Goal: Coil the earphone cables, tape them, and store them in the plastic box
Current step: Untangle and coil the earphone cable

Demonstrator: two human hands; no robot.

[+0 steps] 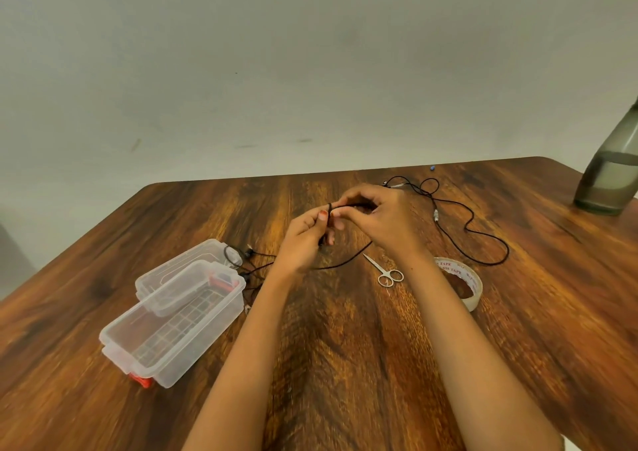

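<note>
Black earphone cable (348, 204) was pinched by the left hand (303, 240) and right hand (383, 219), both just beyond the scissors (386, 271).

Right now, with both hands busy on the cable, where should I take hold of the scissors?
By the finger loops: the scissors lie flat, closed, loops toward the person and tips pointing away. Come down from the near side with the right hand, which is closest; the tape roll sits just to their right.

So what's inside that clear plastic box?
Nothing stored yet: through the plastic box only its gridded bottom shows. Its lid overlaps the far side, so that part stays unclear.
</note>
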